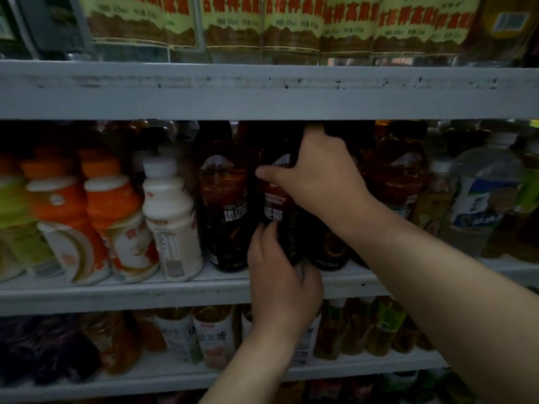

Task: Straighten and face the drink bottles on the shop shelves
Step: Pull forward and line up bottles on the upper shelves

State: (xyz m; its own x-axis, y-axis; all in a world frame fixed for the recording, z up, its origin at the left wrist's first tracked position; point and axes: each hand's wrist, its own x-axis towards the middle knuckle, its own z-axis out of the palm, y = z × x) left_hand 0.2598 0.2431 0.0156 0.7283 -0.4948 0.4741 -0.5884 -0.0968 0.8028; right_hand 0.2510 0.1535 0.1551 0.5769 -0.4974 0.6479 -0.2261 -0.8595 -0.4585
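Left hand (284, 287) and right hand (318, 176) grip one dark bottle (275, 209).

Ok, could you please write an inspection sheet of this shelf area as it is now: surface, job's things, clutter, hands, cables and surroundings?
Surface: middle shelf, pale, with a scuffed front edge, packed with bottles.
Job's things: dark bottle held in the row, its label only partly in view; second dark bottle to its left, label to the front; then white bottle and orange bottles.
Clutter: nothing seen.
Hands: right hand grips the dark bottle's upper part; left hand grips its lower part.
Cables: nothing seen.
Surroundings: top shelf carrying yellow-labelled bottles; low bottles on the shelf below; dim light.
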